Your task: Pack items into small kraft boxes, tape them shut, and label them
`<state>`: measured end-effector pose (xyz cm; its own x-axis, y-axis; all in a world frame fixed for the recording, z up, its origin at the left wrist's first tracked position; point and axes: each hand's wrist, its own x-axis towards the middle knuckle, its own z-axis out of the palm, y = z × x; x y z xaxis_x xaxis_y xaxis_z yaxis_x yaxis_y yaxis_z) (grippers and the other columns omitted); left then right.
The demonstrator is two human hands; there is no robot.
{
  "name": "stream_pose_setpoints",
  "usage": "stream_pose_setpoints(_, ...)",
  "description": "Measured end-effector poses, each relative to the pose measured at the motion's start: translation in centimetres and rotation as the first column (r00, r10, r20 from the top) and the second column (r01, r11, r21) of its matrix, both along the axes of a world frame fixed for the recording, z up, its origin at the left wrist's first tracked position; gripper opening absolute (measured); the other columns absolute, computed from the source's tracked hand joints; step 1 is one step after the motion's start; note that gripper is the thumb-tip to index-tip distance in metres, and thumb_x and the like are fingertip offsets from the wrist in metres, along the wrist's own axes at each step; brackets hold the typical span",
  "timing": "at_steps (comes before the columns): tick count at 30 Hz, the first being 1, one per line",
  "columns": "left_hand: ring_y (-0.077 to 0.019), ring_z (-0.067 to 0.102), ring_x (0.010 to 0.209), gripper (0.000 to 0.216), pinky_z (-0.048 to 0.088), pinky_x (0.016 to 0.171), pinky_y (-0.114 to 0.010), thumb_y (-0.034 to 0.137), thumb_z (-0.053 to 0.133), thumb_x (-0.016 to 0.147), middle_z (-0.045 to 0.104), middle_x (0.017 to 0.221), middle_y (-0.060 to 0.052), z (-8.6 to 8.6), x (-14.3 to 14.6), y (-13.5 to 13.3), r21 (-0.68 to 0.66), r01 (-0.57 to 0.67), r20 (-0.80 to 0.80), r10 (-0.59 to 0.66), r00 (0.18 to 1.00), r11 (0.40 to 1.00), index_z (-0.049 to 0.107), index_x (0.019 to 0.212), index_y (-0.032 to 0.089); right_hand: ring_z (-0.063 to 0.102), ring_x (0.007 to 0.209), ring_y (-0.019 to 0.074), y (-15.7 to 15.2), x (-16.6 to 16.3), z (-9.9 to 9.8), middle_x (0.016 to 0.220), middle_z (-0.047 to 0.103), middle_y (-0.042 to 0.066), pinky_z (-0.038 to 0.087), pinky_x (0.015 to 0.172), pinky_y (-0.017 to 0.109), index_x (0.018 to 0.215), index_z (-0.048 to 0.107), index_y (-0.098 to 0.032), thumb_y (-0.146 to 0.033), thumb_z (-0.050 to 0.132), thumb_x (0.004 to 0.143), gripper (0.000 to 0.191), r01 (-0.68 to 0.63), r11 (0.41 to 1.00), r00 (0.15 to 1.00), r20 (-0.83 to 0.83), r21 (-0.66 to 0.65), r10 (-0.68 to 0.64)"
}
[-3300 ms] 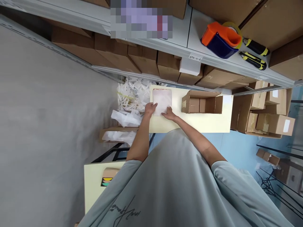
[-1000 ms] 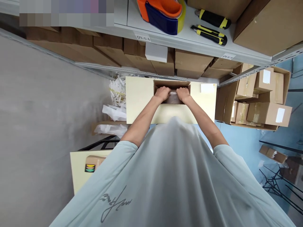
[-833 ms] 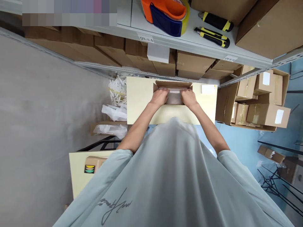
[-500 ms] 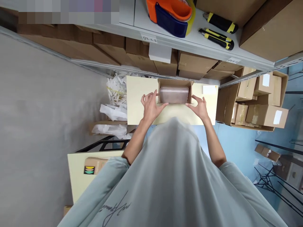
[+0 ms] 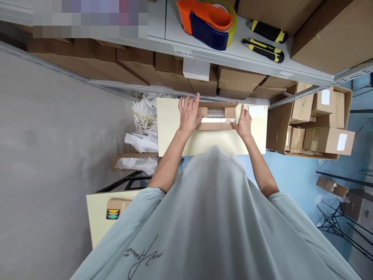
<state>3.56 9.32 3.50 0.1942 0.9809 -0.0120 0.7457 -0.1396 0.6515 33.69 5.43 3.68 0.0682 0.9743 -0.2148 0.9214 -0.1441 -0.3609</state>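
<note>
A small cardboard box [image 5: 217,125] sits on a pale yellow table [image 5: 175,132], with a clear-wrapped packet [image 5: 216,114] showing through the gap between its flaps. My left hand [image 5: 189,112] lies flat, fingers stretched out, against the box's left flap. On the box's right end rests my right hand [image 5: 243,123], its fingers straight and pressed to the right flap. Both side flaps are folded partly inward over the packet.
A shelf above holds an orange and blue tape dispenser [image 5: 208,19], two black and yellow utility knives [image 5: 266,39] and brown cartons [image 5: 239,79]. White plastic bags [image 5: 142,116] are piled left of the table. More cartons [image 5: 320,128] stand at the right. A second table [image 5: 96,217] is lower left.
The packet went from the table into the box. My hands then came out, spread beside the box, and now press its side flaps inward.
</note>
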Motion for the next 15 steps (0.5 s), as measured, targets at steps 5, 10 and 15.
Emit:
stream_pose_setpoints(5,-0.0399,0.053,0.159,0.031,0.010,0.148,-0.072,0.041,0.062,0.108,0.076,0.143,-0.015,0.4,0.5,-0.8,-0.068,0.076,-0.068,-0.081,0.994,0.995,0.082,0.127,0.026,0.032,0.177,0.0396,-0.1,0.0,1.8,0.180,0.041,0.027,0.022,0.145,0.071,0.164,0.057,-0.017,-0.024,0.072,0.103,0.063,-0.123,0.992,0.992,0.020,-0.019,0.124)
stream_pose_setpoints(10,-0.0370,0.060,0.155,0.026,0.050,0.131,-0.058,0.031,0.061,0.107,0.059,0.170,-0.018,-1.5,0.8,-3.3,-0.218,-0.183,-0.039,0.179,0.983,0.959,0.082,0.119,0.023,0.036,0.175,0.0392,-0.7,-0.5,0.9,0.172,0.058,0.023,0.034,0.141,0.065,0.128,0.077,-0.019,-0.031,0.061,0.111,0.026,-0.016,0.999,0.994,-0.105,-0.032,0.012)
stream_pose_setpoints(15,-0.0262,0.077,0.113,0.020,0.061,0.111,-0.041,0.028,0.065,0.107,0.078,0.140,-0.012,-2.0,1.1,-3.1,-0.357,-0.296,-0.039,0.302,0.952,0.886,0.081,0.118,0.023,0.078,0.117,0.0272,0.1,-1.0,-0.1,0.140,0.082,0.015,0.060,0.114,0.042,0.115,0.079,-0.020,-0.032,0.063,0.106,0.022,0.227,0.957,0.907,-0.318,-0.182,-0.275)
